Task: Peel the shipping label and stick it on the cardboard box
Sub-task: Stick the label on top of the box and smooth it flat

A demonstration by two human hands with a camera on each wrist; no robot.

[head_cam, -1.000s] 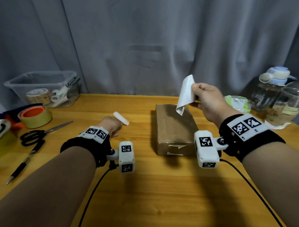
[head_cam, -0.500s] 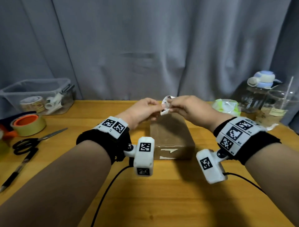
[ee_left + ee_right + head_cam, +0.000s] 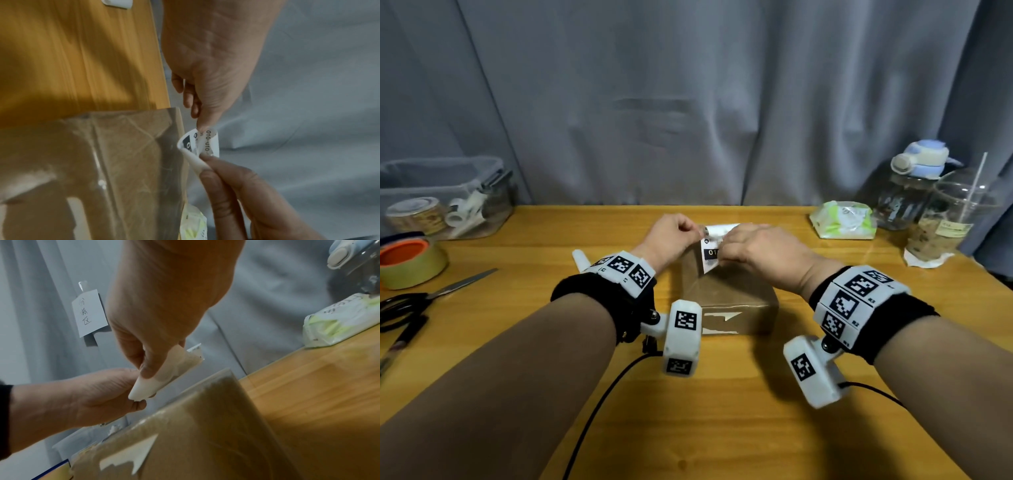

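Note:
A brown cardboard box, wrapped in clear tape, lies on the wooden table in the head view. Above its far end both hands hold a curled white shipping label with black print. My left hand pinches the label's left corner and my right hand pinches its right side. In the left wrist view the label is bent into a loop between the left fingertip and the right fingers, just beyond the box. In the right wrist view the label hangs a little above the box.
A small white paper roll lies by my left wrist. On the left are a clear bin, a tape roll, scissors and a pen. At the back right are a tissue pack, a bottle and a cup.
My left hand left the table beside the white roll and joined the right at the label. The right hand lowered the label from mid-air to just over the box's far end.

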